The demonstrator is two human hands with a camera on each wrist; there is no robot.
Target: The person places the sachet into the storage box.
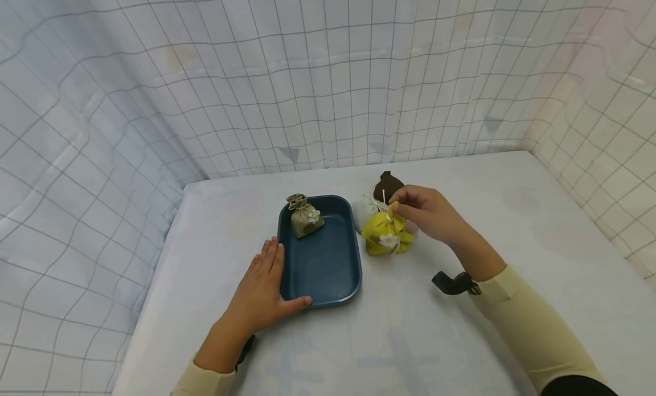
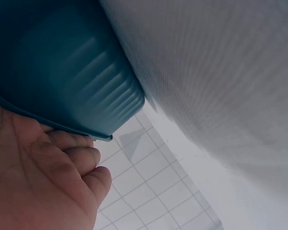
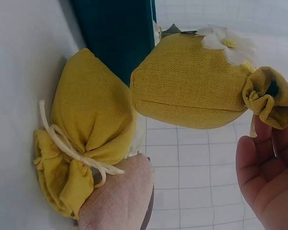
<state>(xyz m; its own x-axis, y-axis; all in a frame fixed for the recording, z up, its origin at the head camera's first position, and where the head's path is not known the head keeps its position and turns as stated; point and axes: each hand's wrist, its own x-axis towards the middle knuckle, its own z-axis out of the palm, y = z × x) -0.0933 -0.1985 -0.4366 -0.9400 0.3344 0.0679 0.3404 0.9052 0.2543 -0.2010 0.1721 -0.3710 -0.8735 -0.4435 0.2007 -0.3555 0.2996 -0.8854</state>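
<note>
My right hand (image 1: 427, 213) pinches the gathered neck of a yellow drawstring pouch (image 3: 192, 81) with a white flower on it. This pouch hangs above another yellow pouch (image 3: 93, 110), which is tied with cream cord; from the head view the two overlap. Along the near left rim of a dark blue tray (image 1: 322, 270), my left hand (image 1: 258, 293) rests with its fingers extended and thumb at the front corner. Inside the tray, at its far left corner, leans an olive-beige pouch (image 1: 306, 218) with a small white flower.
Behind the yellow pouches are a dark brown pouch (image 1: 388, 185) and a whitish pouch (image 1: 363, 209), partly hidden. A pink pouch (image 3: 120, 196) lies against the lower yellow one. White grid-patterned cloth (image 1: 348, 88) hangs behind the white-covered table (image 1: 230, 225).
</note>
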